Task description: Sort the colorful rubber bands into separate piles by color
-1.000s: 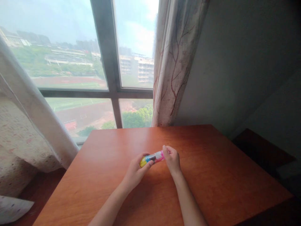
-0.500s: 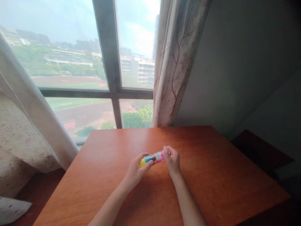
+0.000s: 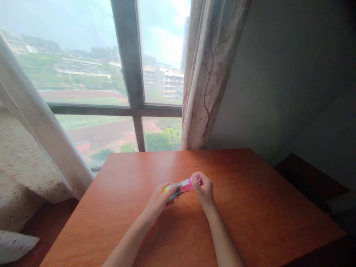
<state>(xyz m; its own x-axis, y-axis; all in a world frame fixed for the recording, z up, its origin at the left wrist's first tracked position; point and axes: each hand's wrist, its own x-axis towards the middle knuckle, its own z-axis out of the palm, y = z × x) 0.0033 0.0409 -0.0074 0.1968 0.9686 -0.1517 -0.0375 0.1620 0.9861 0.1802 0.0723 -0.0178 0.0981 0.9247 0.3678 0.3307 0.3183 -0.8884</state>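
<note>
I hold a small clear tube [image 3: 182, 187] with yellow, blue and pink parts inside, just above the wooden table [image 3: 250, 207]. My left hand [image 3: 160, 200] is closed round its yellow end. My right hand [image 3: 203, 190] pinches its pink end, fingers curled. The tube lies roughly level between both hands, its pink end a little higher.
A large window [image 3: 122, 74] rises behind the table. A patterned curtain [image 3: 207, 74] hangs at the table's far edge, and a white lace curtain [image 3: 30, 148] drapes at the left. A dark low piece of furniture [image 3: 311, 178] stands to the right.
The tube has tilted slightly, its pink end rising. My left fingers have wrapped further over the yellow end. Both hands stay in the same spot.
</note>
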